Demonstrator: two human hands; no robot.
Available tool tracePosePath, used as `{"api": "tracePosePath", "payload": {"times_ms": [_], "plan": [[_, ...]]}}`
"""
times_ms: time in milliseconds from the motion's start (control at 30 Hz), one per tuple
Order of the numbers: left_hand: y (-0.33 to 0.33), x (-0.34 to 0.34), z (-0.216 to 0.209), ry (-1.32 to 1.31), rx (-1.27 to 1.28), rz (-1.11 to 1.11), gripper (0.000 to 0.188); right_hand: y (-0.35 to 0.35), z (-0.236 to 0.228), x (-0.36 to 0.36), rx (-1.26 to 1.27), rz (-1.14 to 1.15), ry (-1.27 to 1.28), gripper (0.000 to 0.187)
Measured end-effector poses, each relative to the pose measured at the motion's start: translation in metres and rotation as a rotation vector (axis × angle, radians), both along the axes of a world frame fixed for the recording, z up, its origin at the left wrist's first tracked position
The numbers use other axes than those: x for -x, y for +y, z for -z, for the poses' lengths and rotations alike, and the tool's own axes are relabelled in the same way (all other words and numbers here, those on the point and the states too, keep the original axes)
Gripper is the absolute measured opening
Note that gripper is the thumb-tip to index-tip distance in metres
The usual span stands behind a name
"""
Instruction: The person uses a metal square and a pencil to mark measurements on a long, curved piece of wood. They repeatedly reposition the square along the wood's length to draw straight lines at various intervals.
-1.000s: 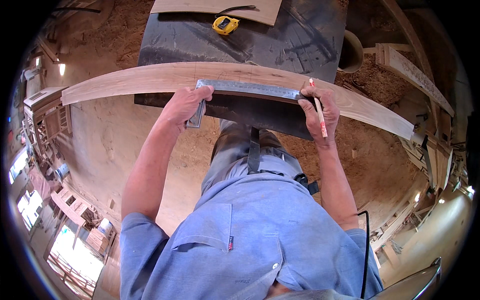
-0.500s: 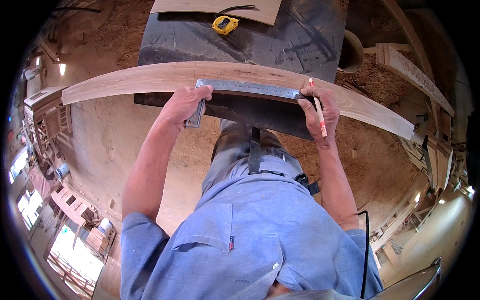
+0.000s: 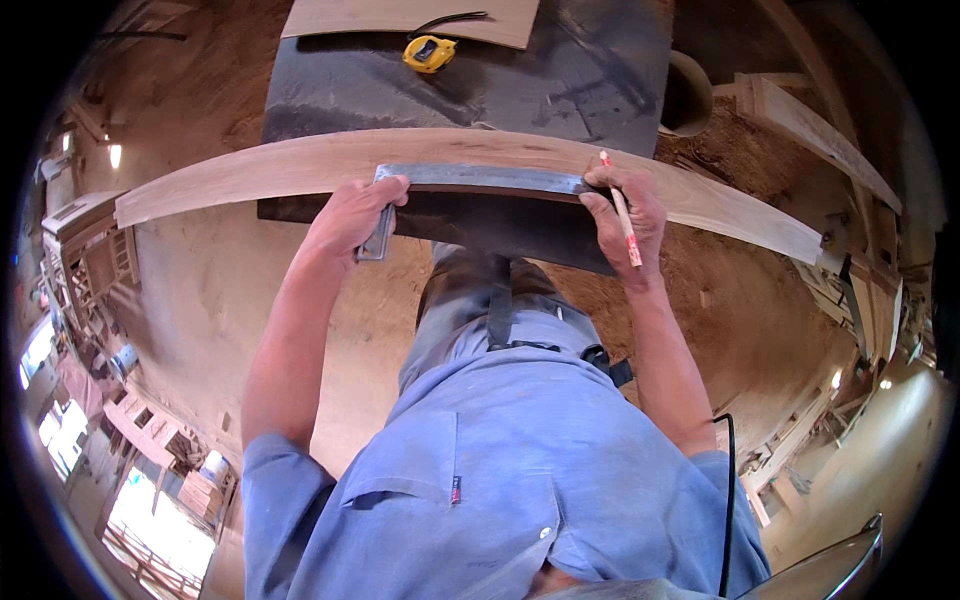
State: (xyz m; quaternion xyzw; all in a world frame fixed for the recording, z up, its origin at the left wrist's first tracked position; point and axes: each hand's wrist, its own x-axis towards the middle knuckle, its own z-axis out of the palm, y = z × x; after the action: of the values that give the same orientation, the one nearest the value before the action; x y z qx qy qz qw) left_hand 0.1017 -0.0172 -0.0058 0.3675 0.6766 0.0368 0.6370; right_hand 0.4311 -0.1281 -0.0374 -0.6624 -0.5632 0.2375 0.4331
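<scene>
A long wooden board [image 3: 500, 145] lies crosswise in front of me, over the near part of a dark tabletop [image 3: 345, 95]. Along its near edge runs the metal blade of a try square [image 3: 480, 178]. My left hand [image 3: 350, 215] is closed round the square's corner, with its grey stock [image 3: 377, 237] pointing back toward me below the fingers. At the blade's other end, my right hand [image 3: 640, 208] pinches the metal between thumb and forefinger. That same hand also holds a white and red pencil [image 3: 621, 212], slanting across the fingers.
On the tabletop's far part sit a yellow tape measure [image 3: 430, 54] and a flat wooden panel [image 3: 420, 18]. A round pipe opening [image 3: 688, 95] and a long timber [image 3: 825, 140] are at the right. Wooden frames [image 3: 95, 240] stand at the left. Sawdust covers the floor [image 3: 740, 330].
The whole view has shifted and turned slightly, so the board and tape measure appear a little further left. Both hands keep their hold on the try square, and the pencil stays in my right hand.
</scene>
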Motion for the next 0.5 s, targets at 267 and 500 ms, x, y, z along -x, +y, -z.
{"api": "tracePosePath", "payload": {"times_ms": [267, 500], "plan": [[0.0003, 0.0012, 0.0027, 0.028, -0.001, -0.005, 0.044, 0.0016, 0.0006, -0.0005, -0.017, 0.009, 0.008, 0.028], [0.0018, -0.0016, 0.0013, 0.016, 0.004, -0.006, 0.044, 0.0015, 0.0023, -0.0023, -0.021, 0.009, -0.006, 0.030]]}}
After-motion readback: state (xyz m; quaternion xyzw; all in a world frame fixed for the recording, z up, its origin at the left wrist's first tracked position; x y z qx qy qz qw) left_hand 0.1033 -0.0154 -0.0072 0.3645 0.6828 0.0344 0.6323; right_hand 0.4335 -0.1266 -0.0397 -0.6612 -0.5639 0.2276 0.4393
